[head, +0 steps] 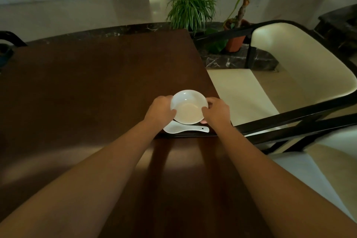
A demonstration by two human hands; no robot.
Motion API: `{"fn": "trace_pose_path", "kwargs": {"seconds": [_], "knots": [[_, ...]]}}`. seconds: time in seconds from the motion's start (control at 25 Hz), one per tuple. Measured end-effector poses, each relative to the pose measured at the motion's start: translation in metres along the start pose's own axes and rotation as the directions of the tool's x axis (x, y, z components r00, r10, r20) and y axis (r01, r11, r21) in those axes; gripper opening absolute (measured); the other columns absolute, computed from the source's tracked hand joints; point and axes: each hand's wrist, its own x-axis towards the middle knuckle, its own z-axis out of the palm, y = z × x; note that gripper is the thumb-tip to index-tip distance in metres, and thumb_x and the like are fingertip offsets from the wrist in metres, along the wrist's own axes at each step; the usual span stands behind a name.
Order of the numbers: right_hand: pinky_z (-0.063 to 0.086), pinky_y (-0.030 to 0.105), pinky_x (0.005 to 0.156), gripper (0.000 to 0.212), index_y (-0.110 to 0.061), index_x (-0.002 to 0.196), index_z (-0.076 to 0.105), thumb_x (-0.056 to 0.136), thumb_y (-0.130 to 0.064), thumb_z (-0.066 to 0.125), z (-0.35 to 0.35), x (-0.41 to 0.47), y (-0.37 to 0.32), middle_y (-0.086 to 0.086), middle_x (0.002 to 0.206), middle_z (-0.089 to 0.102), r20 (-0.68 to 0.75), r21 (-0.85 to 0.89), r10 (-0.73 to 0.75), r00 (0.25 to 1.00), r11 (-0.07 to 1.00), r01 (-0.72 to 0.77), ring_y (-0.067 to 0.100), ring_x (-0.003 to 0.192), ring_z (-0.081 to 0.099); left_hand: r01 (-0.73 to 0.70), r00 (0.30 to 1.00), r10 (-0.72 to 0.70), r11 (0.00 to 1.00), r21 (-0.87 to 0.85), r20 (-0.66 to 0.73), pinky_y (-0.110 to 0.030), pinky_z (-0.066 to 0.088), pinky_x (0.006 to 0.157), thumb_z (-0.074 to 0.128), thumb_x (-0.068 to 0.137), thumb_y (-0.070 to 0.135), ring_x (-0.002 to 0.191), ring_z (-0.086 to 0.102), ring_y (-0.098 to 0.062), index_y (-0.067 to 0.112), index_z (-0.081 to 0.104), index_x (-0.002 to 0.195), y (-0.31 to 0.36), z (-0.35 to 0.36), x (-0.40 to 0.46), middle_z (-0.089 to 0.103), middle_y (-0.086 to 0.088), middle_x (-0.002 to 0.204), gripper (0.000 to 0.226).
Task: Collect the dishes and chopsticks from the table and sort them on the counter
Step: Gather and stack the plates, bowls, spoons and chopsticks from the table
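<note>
Curling round the rim from both sides, your fingers grasp the small round white ceramic bowl [189, 106]: your left hand [160, 110] wraps its left edge with the thumb over the near rim, and your right hand [216, 112] clasps its right edge, thumb on the rim too. You hold the bowl near the right edge of the dark brown wooden table [92, 87]; whether it rests on the wood or is lifted you cannot tell. Just nearer than the bowl lies a white ceramic soup spoon [183, 129], handle pointing right. To the right stands a cream-cushioned chair with a black frame [301, 63]. Far beyond the table grow two green potted plants [193, 6].
</note>
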Motion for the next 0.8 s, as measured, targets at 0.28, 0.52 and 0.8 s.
{"fn": "trace_pose_path", "kwargs": {"seconds": [0.28,0.52,0.8], "knots": [[0.061,0.033,0.066,0.039,-0.015,0.123,0.057,0.085,-0.007,0.060,-0.007,-0.066,-0.034,0.007,0.119,0.062,0.115,0.254,0.014,0.993,0.966,-0.043,0.025,0.100,0.063,0.022,0.984,-0.089,0.921,-0.390,-0.156,-0.025,0.050,0.076,0.054,0.087,0.004,0.093,0.060,-0.014,0.018,0.063,0.118,-0.008,-0.064,-0.084,0.064,0.005,0.103,0.035],[0.059,0.025,0.059,0.032,-0.022,0.114,0.062,0.085,-0.009,0.063,0.000,-0.200,-0.052,-0.002,0.101,0.065,0.361,0.337,-0.021,0.932,0.935,-0.109,0.016,0.092,0.064,0.181,0.959,-0.277,0.767,-0.615,-0.064,-0.018,0.057,0.063,0.062,0.083,0.002,0.078,0.065,-0.008,0.023,0.062,0.117,-0.039,-0.109,-0.236,0.067,0.008,0.088,0.040],[0.059,0.025,0.057,0.030,-0.019,0.112,0.062,0.085,-0.006,0.061,0.044,-0.329,-0.040,-0.003,0.079,0.065,0.444,0.210,-0.001,0.896,0.972,-0.103,0.013,0.062,0.069,0.374,0.883,-0.470,0.686,-0.624,0.012,-0.028,0.058,0.069,0.063,0.083,0.007,0.082,0.068,-0.015,0.029,0.066,0.112,-0.075,-0.100,-0.388,0.071,0.004,0.092,0.036]]}}
